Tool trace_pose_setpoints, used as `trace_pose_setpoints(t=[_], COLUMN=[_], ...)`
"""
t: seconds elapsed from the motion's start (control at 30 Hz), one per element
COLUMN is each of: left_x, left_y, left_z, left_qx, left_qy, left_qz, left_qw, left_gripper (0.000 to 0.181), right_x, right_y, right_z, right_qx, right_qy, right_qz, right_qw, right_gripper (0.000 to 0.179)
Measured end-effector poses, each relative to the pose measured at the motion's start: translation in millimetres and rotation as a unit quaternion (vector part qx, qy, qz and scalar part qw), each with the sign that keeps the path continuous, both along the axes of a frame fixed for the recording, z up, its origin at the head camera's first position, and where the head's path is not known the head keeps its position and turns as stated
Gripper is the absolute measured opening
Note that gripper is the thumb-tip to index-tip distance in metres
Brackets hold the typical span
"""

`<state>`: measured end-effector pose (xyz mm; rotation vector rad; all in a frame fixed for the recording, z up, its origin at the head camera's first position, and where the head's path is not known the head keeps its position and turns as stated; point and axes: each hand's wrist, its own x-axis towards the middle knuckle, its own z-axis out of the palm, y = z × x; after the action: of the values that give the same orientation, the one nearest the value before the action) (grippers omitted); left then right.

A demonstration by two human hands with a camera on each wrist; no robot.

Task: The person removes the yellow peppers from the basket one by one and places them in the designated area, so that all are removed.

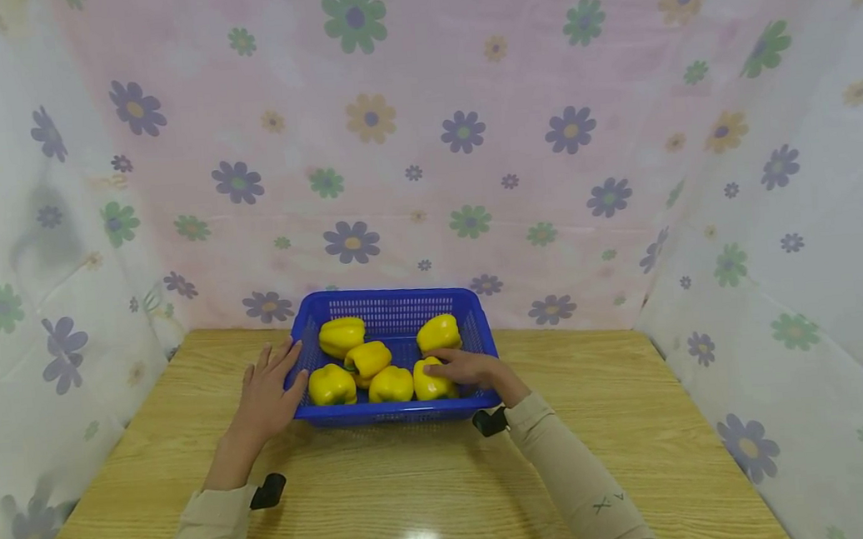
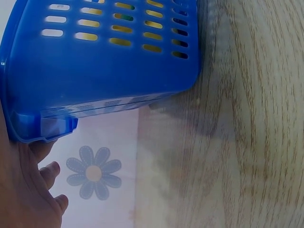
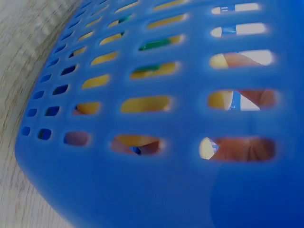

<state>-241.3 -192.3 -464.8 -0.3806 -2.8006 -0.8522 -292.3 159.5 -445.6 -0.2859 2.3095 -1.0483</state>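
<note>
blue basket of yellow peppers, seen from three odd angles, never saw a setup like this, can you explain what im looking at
There is no machine here, just a person's two bare hands. The widest picture comes from a camera on the person's head, looking forward and down. The other two come from cameras on the wrists, so the blue basket looks large and tilted. It stands on a wood-grain table and holds several yellow peppers. The left hand rests at the basket's left rim. The right hand reaches inside, touching the front right pepper; whether it grips it firmly is hard to tell.
</note>
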Motion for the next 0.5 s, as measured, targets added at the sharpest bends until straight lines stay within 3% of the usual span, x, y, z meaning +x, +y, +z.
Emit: trace_pose_setpoints(t=[0.2,0.37,0.5], left_x=[-2.6,-3.2,-0.7], left_y=[0.3,-0.7,-2.1], left_z=[-2.1,-1.6,2.4], left_qx=[-0.01,-0.026,-0.028], left_qy=[0.009,-0.004,-0.01], left_qz=[0.01,0.009,0.0], left_qw=[0.9999,0.9996,0.9996], left_gripper=[0.055,0.057,0.058], right_x=[1.5,2.6,3.6], right_y=[0.5,1.2,2.5], right_z=[1.7,5.2,6.7], right_qx=[0.001,-0.013,-0.022], right_qy=[-0.011,-0.04,-0.037], right_qz=[-0.003,-0.023,-0.029], right_qw=[0.9999,0.9989,0.9986], right_gripper=[0.061,0.061,0.062])
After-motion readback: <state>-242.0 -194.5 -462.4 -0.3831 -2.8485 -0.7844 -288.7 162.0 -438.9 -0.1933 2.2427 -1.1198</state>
